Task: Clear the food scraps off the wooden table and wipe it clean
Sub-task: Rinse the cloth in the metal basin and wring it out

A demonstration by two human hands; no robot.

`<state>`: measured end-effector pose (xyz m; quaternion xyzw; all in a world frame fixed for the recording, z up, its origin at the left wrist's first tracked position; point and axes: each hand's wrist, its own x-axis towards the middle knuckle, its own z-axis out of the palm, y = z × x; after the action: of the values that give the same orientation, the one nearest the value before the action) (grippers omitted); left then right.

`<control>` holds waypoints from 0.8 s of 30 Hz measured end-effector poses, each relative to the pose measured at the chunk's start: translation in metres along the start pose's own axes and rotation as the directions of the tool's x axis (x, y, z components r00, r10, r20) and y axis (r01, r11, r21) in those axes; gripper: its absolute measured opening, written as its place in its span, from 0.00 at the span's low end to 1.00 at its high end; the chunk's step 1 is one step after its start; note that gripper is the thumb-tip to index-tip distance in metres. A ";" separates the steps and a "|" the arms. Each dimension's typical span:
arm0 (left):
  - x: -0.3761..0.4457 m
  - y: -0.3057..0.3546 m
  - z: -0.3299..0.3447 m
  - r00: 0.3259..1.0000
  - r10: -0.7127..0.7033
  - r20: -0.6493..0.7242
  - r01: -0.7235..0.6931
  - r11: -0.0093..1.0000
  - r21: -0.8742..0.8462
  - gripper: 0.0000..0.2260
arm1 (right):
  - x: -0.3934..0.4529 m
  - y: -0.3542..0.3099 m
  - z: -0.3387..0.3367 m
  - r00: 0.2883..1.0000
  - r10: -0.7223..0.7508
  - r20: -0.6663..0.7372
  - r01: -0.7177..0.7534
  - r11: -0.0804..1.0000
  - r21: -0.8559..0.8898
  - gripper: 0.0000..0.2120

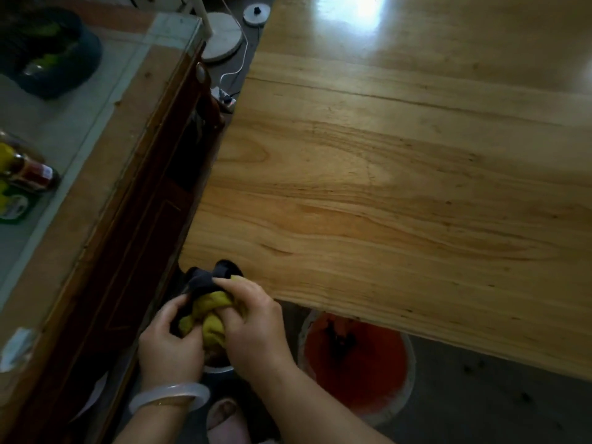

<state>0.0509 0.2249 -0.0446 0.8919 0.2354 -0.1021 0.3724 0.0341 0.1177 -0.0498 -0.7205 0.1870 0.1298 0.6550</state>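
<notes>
Left hand (169,338) and right hand (253,322) are gripping a bunched yellow-and-dark cloth (208,302), fingers clamped on it, just off the pale wooden worktop (384,187) corner.

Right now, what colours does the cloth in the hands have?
Yellow-green and dark navy cloth, seen in the head view.

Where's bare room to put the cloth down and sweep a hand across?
The wooden table shows bare board from its near-left corner up to the window glare at the top. It is crowded just off that corner: both hands, left hand and right hand, grip the yellow cloth there, with the red bucket below the near edge.
</notes>
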 end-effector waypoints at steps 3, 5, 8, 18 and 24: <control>-0.006 -0.011 -0.014 0.995 -0.072 0.068 0.077 0.994 -0.077 0.15 | -0.013 0.006 0.015 0.997 0.079 0.024 -0.081 0.994 0.070 0.17; -0.009 -0.020 -0.020 0.988 -0.100 0.121 0.113 0.988 -0.101 0.14 | -0.019 0.014 0.024 0.986 0.146 0.076 -0.152 0.985 0.077 0.18; -0.003 -0.045 -0.025 0.975 -0.138 0.172 0.168 0.970 -0.177 0.14 | -0.023 0.027 0.037 0.957 0.253 0.145 -0.264 0.962 0.067 0.22; 0.080 -0.195 -0.007 0.975 -0.045 0.218 0.073 0.990 -0.120 0.19 | 0.025 0.143 0.119 0.940 0.341 -0.014 -0.335 0.916 -0.219 0.29; 0.154 -0.255 0.042 0.969 0.186 0.163 -0.197 0.979 0.051 0.22 | 0.099 0.207 0.166 0.970 0.234 -0.069 -0.230 0.785 -0.576 0.35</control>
<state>0.0582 0.4043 -0.2861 0.9115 0.1145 -0.1437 0.3680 0.0414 0.2572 -0.2958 -0.8565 0.2234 0.2622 0.3843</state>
